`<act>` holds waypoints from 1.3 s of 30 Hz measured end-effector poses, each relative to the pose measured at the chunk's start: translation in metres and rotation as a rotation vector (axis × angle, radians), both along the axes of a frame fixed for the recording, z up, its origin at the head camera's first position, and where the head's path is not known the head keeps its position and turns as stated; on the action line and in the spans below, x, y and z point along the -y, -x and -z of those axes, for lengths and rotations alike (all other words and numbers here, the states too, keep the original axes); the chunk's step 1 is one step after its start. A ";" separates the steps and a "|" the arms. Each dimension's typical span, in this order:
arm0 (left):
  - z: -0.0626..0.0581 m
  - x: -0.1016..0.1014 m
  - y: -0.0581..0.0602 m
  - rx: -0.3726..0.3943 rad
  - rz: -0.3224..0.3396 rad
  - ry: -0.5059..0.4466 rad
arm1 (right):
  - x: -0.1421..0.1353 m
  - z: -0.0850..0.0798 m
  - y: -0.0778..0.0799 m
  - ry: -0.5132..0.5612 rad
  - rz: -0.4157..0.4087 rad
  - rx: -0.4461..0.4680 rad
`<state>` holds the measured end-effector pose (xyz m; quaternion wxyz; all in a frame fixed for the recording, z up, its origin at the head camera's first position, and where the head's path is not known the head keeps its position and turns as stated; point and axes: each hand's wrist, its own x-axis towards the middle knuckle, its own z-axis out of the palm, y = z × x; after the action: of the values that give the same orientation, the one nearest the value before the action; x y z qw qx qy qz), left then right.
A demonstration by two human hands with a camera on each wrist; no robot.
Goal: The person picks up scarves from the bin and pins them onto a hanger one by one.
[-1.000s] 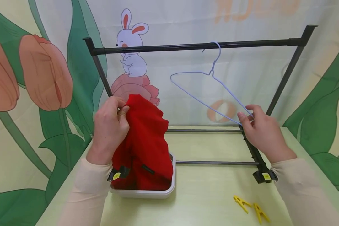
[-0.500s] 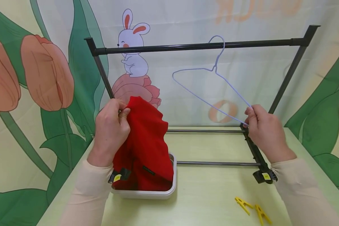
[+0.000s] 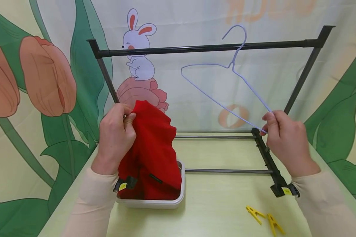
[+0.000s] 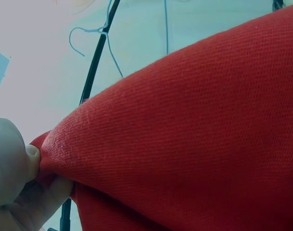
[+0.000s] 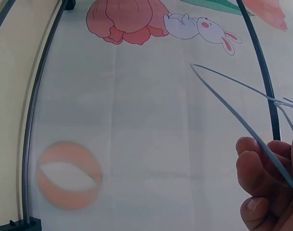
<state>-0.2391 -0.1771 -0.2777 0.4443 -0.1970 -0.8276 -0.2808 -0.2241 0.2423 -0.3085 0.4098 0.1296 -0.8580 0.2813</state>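
Observation:
My left hand pinches the top edge of a red knit cloth with a small dark label. The cloth's lower part sits in a white tray. In the left wrist view, thumb and finger nip a corner of the red fabric, which fills much of that view. My right hand grips the right corner of a pale purple wire hanger. The hanger's hook rises above the black rack bar. In the right wrist view, curled fingers lie around the hanger wire.
A black rack frame stands on the pale table, with side posts and low crossbars. Two yellow clothespins lie at front right. Behind hangs a printed curtain with a rabbit and tulips.
The hanger has moved up and to the right, its hook lifting above the bar. My right fingers have closed more firmly on its corner. The left hand and cloth stay nearly still.

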 end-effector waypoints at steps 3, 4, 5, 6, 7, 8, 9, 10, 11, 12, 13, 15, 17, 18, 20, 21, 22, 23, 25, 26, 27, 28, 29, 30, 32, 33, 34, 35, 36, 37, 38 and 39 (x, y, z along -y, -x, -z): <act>-0.003 0.000 -0.001 -0.036 0.024 -0.001 | 0.001 0.007 -0.007 0.018 -0.013 0.001; -0.004 -0.001 -0.001 -0.050 0.035 -0.003 | 0.001 0.009 -0.009 0.019 -0.016 -0.003; -0.006 -0.001 -0.001 -0.065 0.046 -0.005 | 0.002 0.012 -0.011 0.020 -0.021 -0.005; -0.008 -0.002 -0.002 -0.081 0.057 -0.003 | 0.002 0.015 -0.013 0.023 -0.027 -0.006; -0.010 -0.002 -0.002 -0.096 0.069 -0.001 | 0.003 0.018 -0.015 0.020 -0.031 -0.008; -0.013 -0.003 -0.002 -0.107 0.080 0.001 | 0.004 0.020 -0.016 0.020 -0.039 -0.008; -0.015 -0.004 -0.003 -0.119 0.090 0.002 | 0.005 0.023 -0.018 0.023 -0.048 -0.002; -0.017 -0.004 -0.003 -0.128 0.100 0.003 | 0.007 0.026 -0.019 0.022 -0.055 0.004; -0.020 -0.005 -0.004 -0.136 0.108 0.004 | 0.008 0.029 -0.021 0.030 -0.067 0.016; -0.022 -0.007 -0.005 -0.143 0.117 0.004 | 0.010 0.032 -0.023 0.037 -0.079 0.032; -0.024 -0.008 -0.006 -0.148 0.128 -0.001 | 0.012 0.035 -0.024 0.042 -0.089 0.050; -0.029 -0.012 -0.007 -0.156 0.143 -0.015 | 0.016 0.040 -0.026 0.059 -0.114 0.081; -0.035 -0.017 -0.010 -0.164 0.164 -0.030 | 0.020 0.045 -0.029 0.072 -0.138 0.119; -0.038 -0.020 -0.011 -0.171 0.178 -0.036 | 0.022 0.048 -0.030 0.077 -0.147 0.138; -0.044 -0.027 -0.012 -0.185 0.212 -0.049 | 0.027 0.052 -0.033 0.102 -0.169 0.178; -0.047 -0.031 -0.012 -0.192 0.235 -0.052 | 0.029 0.053 -0.034 0.112 -0.178 0.194; -0.049 -0.035 -0.012 -0.201 0.256 -0.054 | 0.032 0.054 -0.036 0.123 -0.186 0.211; -0.051 -0.039 -0.012 -0.213 0.273 -0.053 | 0.034 0.055 -0.038 0.134 -0.195 0.224; -0.053 -0.047 -0.011 -0.238 0.299 -0.056 | 0.039 0.056 -0.042 0.159 -0.214 0.240; -0.054 -0.051 -0.010 -0.251 0.309 -0.051 | 0.042 0.056 -0.043 0.168 -0.225 0.244; -0.054 -0.055 -0.010 -0.262 0.313 -0.043 | 0.044 0.055 -0.045 0.174 -0.232 0.248; -0.053 -0.060 -0.009 -0.273 0.312 -0.037 | 0.046 0.055 -0.046 0.179 -0.240 0.255; -0.053 -0.064 -0.009 -0.283 0.312 -0.028 | 0.049 0.054 -0.048 0.184 -0.247 0.261; -0.051 -0.068 -0.009 -0.289 0.310 -0.019 | 0.050 0.054 -0.050 0.193 -0.254 0.267; -0.048 -0.075 -0.008 -0.289 0.307 0.004 | 0.054 0.052 -0.053 0.205 -0.260 0.283; -0.046 -0.079 -0.007 -0.287 0.301 0.013 | 0.055 0.052 -0.054 0.212 -0.261 0.291; -0.043 -0.082 -0.006 -0.282 0.295 0.022 | 0.057 0.051 -0.056 0.221 -0.262 0.300; -0.040 -0.086 -0.005 -0.276 0.290 0.032 | 0.058 0.050 -0.058 0.232 -0.263 0.308; -0.037 -0.089 -0.004 -0.270 0.286 0.040 | 0.059 0.050 -0.059 0.243 -0.264 0.314; -0.034 -0.093 -0.003 -0.267 0.281 0.048 | 0.061 0.049 -0.061 0.253 -0.267 0.318; -0.030 -0.096 -0.002 -0.265 0.276 0.057 | 0.062 0.048 -0.062 0.262 -0.269 0.321; -0.027 -0.100 0.000 -0.261 0.273 0.066 | 0.063 0.048 -0.064 0.270 -0.272 0.321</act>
<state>-0.2388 -0.0771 -0.2511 0.4989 -0.3567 -0.7373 -0.2833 -0.1602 0.1792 -0.3563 0.2405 0.1415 -0.8415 0.4626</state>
